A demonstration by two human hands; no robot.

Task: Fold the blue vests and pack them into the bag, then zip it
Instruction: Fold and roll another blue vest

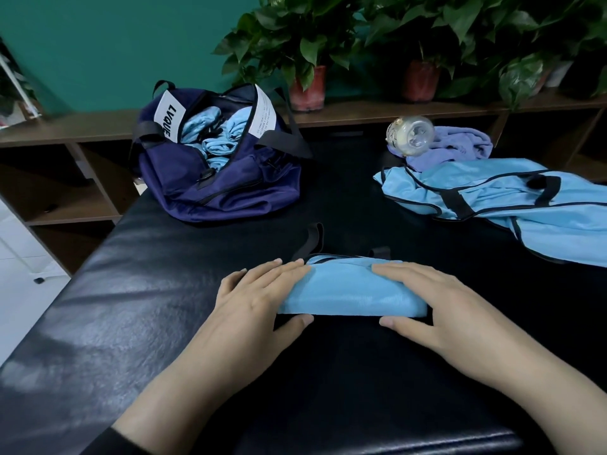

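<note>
While both hands sit on it, the folded vest [353, 292] lies as a compact light-blue bundle on the black padded table [131, 290], right in the middle near the front edge. The left hand [253, 300] covers its left end, fingers laid fairly straight over the top and thumb stretched along the near edge underneath. The right hand [440, 303] does the same on the right end, so the bundle sits squeezed between the two palms, more pressed flat than actually grabbed. A couple of black straps [312, 239] stick out from the far side of the bundle.

Further back on the left is the navy bag [223, 188], zipper wide open, with rolled blue vests [213, 136] already stuffed inside and a white tag reading LYQUE near the opening. Nothing lies on the table between the bundle and the bag.

Off to the right there's a loose vest [492, 195] spread out unfolded, black trim and straps showing, running off toward the right edge. Just behind it sits a purple towel [460, 146] with a clear bottle [410, 136] lying tipped on it. Behind the table is a wooden shelf [82, 126] with potted plants [305, 44] against a green wall.
</note>
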